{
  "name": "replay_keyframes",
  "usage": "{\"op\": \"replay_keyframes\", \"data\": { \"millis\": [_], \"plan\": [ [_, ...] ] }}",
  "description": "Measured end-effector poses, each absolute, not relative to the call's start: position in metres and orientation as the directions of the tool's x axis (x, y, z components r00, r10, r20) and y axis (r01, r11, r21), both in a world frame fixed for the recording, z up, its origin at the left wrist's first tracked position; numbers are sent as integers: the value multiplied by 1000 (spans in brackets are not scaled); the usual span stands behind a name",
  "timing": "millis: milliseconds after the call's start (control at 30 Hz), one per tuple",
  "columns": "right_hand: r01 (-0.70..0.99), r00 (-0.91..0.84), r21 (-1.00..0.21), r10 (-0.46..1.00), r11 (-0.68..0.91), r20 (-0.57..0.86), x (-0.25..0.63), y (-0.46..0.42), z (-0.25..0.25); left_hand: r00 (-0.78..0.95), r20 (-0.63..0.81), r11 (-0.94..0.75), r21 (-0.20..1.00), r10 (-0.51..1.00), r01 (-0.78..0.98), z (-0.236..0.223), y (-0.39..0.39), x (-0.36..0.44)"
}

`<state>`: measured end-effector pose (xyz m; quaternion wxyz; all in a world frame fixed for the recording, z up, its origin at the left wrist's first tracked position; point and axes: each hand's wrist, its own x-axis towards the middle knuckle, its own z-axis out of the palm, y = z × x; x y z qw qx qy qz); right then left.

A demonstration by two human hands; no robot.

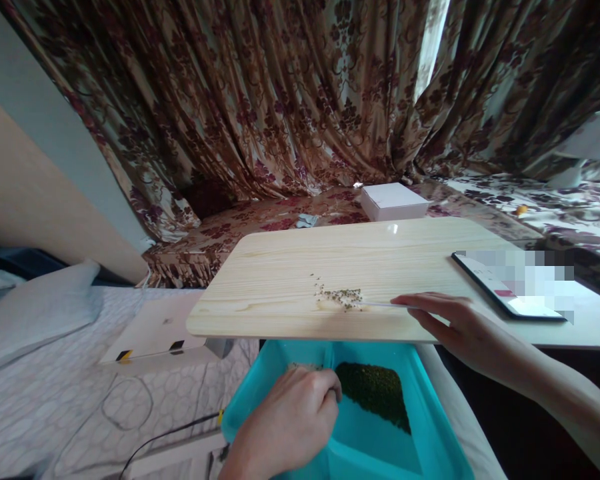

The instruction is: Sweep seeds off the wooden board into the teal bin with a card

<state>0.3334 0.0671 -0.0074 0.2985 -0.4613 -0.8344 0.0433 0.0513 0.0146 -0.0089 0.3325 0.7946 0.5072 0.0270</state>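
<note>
My right hand [445,317] reaches over the pale wooden table [280,267] with its fingers closed on a thin white stick [380,305]. The stick's far end meets a small scatter of green and pale grains [344,297] on the tabletop. Below the table's near edge stands a turquoise divided bin [420,400]. Dark green grains [373,390] are heaped in its right compartment, while some pale grains [300,367] show in the left one, mostly behind my hand. Over that left compartment and the divider, my left hand [295,413] is closed with fingers curled; whatever they hold is hidden.
A tablet [510,287] lies on the right of the table, its screen partly blurred out. Behind the table are a white box [395,200] and patterned curtains [280,100]. At left, a bed [70,380] carries a flat white box [155,327] and a black cable [170,430].
</note>
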Motion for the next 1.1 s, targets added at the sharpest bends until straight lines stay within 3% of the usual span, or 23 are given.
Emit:
{"op": "replay_keyframes", "data": {
  "millis": [1100],
  "plan": [
    [777,-396,-313,811,546,431,351,52,0,470,-285,-255,556,836,791,-12,15,49]
  ]
}}
